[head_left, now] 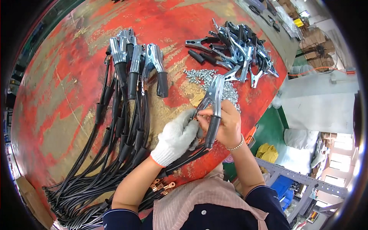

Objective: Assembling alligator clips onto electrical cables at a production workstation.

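Note:
Above the table's near edge is a silver spring clamp (217, 92) with black-sleeved handles, jaws pointing away from me. My left hand (174, 136), in a white knitted glove, is closed around its left handle, where a black cable comes in. My bare right hand (229, 124), a beaded bracelet at its wrist, reaches between the handles from the right. Its thumb and fingertips are pinched beside a small copper-coloured end (195, 118); whatever is between them is too small to make out. The clamp's right black sleeve (212, 132) passes in front of that hand.
Small silver screws (201, 76) lie scattered beyond the clamp. Behind them rises a heap of loose clamps (245, 50). To the left, several clamps (136, 63) are joined to a long bundle of black cables (88, 184). Copper lugs (168, 186) lie by my left forearm.

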Tool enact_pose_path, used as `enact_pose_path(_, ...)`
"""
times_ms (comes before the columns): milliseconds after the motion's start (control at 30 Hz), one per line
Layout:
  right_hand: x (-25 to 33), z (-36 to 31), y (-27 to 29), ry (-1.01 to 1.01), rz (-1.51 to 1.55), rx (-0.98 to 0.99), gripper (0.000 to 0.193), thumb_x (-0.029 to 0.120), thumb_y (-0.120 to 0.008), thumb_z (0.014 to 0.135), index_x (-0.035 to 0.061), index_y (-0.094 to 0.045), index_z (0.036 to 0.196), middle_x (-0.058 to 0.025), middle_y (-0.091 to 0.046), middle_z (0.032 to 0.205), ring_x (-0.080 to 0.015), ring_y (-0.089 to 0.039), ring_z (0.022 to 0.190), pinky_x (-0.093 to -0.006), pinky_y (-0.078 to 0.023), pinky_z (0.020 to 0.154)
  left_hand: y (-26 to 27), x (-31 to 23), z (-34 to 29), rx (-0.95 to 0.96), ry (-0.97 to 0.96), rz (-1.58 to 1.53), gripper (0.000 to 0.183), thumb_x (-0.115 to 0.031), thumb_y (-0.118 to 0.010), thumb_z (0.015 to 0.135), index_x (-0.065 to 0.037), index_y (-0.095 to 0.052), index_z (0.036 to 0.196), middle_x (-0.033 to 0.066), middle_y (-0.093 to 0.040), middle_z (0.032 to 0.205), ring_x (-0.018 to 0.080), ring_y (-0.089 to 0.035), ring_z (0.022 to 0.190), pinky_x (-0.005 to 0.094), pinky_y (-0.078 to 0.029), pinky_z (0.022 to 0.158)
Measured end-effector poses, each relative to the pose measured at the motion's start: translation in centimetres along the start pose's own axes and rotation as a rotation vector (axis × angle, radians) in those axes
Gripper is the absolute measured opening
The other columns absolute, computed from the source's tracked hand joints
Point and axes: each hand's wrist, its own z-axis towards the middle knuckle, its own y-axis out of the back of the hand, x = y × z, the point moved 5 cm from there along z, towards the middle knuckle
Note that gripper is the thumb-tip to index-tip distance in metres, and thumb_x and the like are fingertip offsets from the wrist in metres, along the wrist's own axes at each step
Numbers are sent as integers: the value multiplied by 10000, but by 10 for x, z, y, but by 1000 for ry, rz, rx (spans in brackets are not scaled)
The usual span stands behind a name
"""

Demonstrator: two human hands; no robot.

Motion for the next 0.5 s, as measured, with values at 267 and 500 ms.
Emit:
enact_pose_path(267,-8,-13,-5,-81,70,-23,218,95,-845,648,128,-735,833,-31,-624,730,-207,-566,673,-322,-437,575,-3,-10,-6,22,-154,107,272,-83,-425,968,18,-469,1216,63,-591,761,100,-536,553,254,-439,489)
enact_pose_path(500,-6,-2,1,-62,78,-77,189,169,-852,659,137,-728,798,-67,-629,748,-260,-587,694,-353,-478,608,7,19,10,-56,-326,214,285,-142,-494,976,-6,-546,1220,36,-600,823,67,-543,701,252,-465,612)
